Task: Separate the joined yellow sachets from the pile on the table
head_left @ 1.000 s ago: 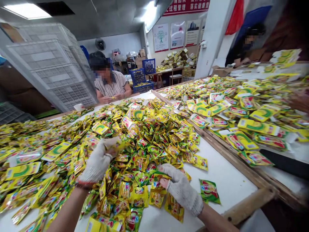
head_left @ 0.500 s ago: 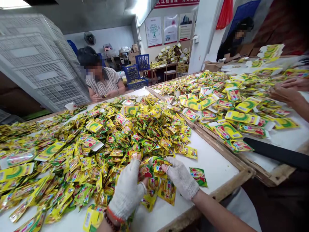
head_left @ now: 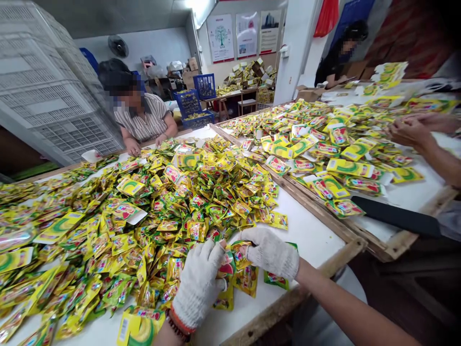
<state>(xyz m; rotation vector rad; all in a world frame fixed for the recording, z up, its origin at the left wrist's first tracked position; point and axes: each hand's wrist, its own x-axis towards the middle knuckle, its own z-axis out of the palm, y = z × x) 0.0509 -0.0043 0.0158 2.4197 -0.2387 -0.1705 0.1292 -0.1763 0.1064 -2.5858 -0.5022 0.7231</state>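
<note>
My left hand (head_left: 202, 282), in a white knitted glove with bare fingertips, is closed on a green and red sachet (head_left: 227, 265) at the near edge of a big heap. Just beside it, my right hand (head_left: 271, 252), gloved the same way, pinches a yellow sachet (head_left: 239, 253). The fingers partly cover both sachets. Under my hands, a yellow sachet (head_left: 247, 279) lies on the white table (head_left: 302, 221), and a green sachet (head_left: 276, 279) rests below my right wrist. The heap of small yellow and green sachets (head_left: 201, 192) spreads beyond and to the left.
Wooden rails (head_left: 317, 211) edge the table and divide it from a second one with flat yellow boxes (head_left: 345, 168). A dark padded strip (head_left: 396, 216) juts across that table's corner. Co-workers sit opposite and at right. White crates (head_left: 54, 91) stand stacked at left.
The whole view has shifted slightly. My right hand has turned flatter over the sachets, now above the green one. The co-worker opposite has lowered their hands to the heap.
</note>
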